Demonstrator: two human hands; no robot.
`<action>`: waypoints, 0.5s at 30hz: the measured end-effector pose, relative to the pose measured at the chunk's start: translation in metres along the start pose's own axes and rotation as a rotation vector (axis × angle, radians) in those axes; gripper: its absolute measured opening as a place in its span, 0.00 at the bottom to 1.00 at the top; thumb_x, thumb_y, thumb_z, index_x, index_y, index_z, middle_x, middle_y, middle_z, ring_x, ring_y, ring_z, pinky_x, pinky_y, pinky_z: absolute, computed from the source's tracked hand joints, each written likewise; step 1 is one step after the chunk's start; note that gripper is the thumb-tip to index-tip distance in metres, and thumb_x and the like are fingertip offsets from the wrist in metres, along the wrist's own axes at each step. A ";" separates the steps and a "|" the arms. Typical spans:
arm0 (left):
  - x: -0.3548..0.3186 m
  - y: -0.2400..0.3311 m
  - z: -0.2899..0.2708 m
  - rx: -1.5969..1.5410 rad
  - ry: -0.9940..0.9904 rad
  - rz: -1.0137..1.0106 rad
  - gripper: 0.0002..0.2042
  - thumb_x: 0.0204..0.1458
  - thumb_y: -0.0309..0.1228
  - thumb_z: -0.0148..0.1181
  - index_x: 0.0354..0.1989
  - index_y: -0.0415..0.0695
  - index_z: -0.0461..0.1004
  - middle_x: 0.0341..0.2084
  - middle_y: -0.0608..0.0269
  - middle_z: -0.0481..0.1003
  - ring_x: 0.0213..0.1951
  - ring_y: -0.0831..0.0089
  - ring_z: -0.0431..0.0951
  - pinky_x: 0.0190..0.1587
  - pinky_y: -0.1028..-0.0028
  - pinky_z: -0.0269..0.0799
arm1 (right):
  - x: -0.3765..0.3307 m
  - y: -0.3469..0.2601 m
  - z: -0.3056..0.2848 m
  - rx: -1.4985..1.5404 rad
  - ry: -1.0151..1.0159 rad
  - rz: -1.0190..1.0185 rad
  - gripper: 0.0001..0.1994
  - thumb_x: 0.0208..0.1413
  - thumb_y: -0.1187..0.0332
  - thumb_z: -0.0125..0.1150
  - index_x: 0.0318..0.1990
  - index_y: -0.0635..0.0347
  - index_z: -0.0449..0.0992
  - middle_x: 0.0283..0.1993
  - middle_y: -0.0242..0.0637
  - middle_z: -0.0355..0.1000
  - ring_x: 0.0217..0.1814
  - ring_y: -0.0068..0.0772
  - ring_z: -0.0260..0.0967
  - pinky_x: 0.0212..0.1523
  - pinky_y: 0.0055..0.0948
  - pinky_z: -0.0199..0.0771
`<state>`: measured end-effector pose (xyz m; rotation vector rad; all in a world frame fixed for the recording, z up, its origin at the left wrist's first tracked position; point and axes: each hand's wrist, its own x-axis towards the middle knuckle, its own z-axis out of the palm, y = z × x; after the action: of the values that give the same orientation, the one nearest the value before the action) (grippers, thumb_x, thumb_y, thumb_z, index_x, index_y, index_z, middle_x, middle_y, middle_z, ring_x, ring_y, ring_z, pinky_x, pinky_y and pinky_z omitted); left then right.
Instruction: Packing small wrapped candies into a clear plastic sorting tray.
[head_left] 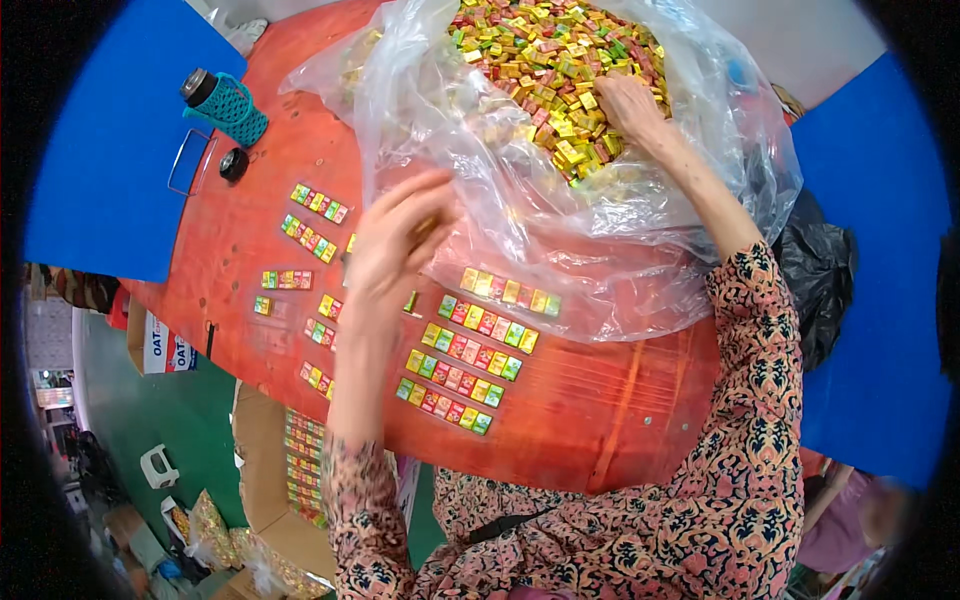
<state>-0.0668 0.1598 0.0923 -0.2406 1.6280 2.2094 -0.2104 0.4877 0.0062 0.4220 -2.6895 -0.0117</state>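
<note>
My right hand [632, 106] reaches into a heap of small coloured boxes [560, 60] in a big clear plastic bag [420, 110]. Its fingers are bent down together among the boxes; the fingertips and anything in them are hidden. My left hand [400, 235] hangs over the middle of the red table [640, 380], beside the bag's edge. Motion blurs its partly curled fingers, and I cannot make out whether it holds anything. Several neat rows of small boxes [465, 348] lie to its right, near the table's front. Shorter rows [308, 238] lie to its left, partly hidden by my forearm.
A bottle in a teal net sleeve [228, 108] and a black lid [233, 164] stand at the far left. Below the table's left edge, a cardboard carton [262, 470] holds stacked rows of boxes. A black plastic bag [815, 270] hangs at the right edge.
</note>
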 end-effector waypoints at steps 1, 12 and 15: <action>0.023 0.001 0.006 0.144 -0.120 0.060 0.14 0.44 0.26 0.53 0.41 0.37 0.70 0.19 0.69 0.70 0.19 0.82 0.69 0.21 0.86 0.63 | 0.003 -0.006 0.000 0.020 0.005 -0.008 0.08 0.43 0.68 0.51 0.24 0.64 0.69 0.25 0.47 0.67 0.31 0.46 0.66 0.30 0.40 0.66; 0.129 -0.027 0.043 1.610 -0.091 0.704 0.06 0.38 0.21 0.47 0.23 0.34 0.71 0.22 0.39 0.70 0.28 0.48 0.73 0.30 0.59 0.69 | -0.001 0.005 -0.016 0.300 -0.119 0.085 0.10 0.43 0.69 0.55 0.29 0.67 0.72 0.31 0.48 0.69 0.36 0.48 0.66 0.37 0.40 0.65; 0.123 -0.026 0.032 1.618 -0.088 0.691 0.06 0.39 0.20 0.46 0.21 0.33 0.71 0.23 0.38 0.70 0.29 0.47 0.73 0.30 0.58 0.69 | 0.000 0.003 -0.009 0.324 -0.014 -0.040 0.11 0.44 0.66 0.56 0.30 0.68 0.73 0.27 0.47 0.68 0.32 0.44 0.67 0.33 0.35 0.64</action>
<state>-0.1656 0.2219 0.0357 0.9216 3.0333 0.4866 -0.2072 0.4907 0.0148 0.5737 -2.7002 0.4150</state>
